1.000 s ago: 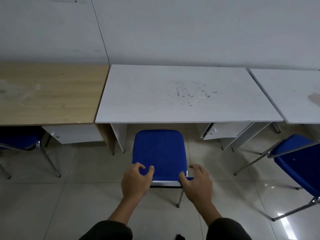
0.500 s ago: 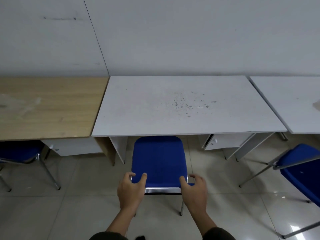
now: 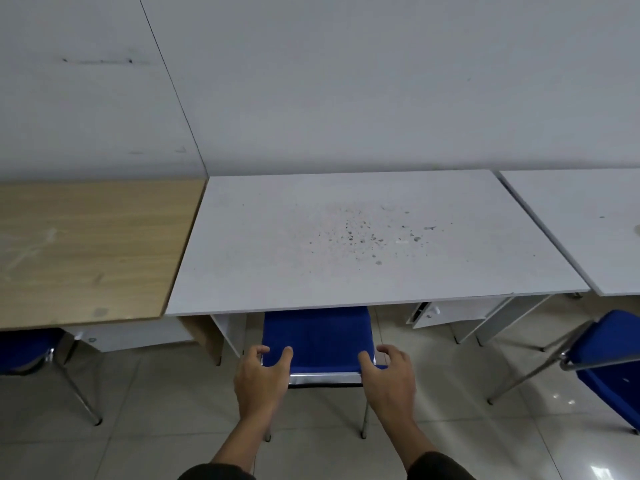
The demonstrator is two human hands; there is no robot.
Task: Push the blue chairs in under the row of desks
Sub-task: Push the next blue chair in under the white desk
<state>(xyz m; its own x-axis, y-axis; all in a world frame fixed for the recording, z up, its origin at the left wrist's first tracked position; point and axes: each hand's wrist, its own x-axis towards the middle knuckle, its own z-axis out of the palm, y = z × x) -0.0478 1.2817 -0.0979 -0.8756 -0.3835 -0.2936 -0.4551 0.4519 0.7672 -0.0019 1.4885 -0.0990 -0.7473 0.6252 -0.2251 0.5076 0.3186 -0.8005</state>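
So, quick rundown:
Left hand (image 3: 260, 379): reaching forward, palm down, fingers curled over the near left corner of the blue padded chair with chrome frame (image 3: 317, 336), thumb on the fabric, wrapped round that corner.
Right hand (image 3: 391, 377): same deal mirrored, fingers hooked round the near right corner, thumb lying on the blue cushion.
Forearms: both stretched out straight and roughly parallel, dark sleeves at the bottom edge.
Chair spot: far part of the seat tucked beneath the front edge of the white rectangular desk with dark specks (image 3: 363, 237), near half sticking out over the pale tiled floor (image 3: 156, 410).
Left neighbour: light wooden desk (image 3: 86, 251), with another blue chair (image 3: 24, 348) mostly under it.
Right neighbour: second white desk (image 3: 588, 220), third blue chair (image 3: 613, 358) standing out from it, turned at an angle.
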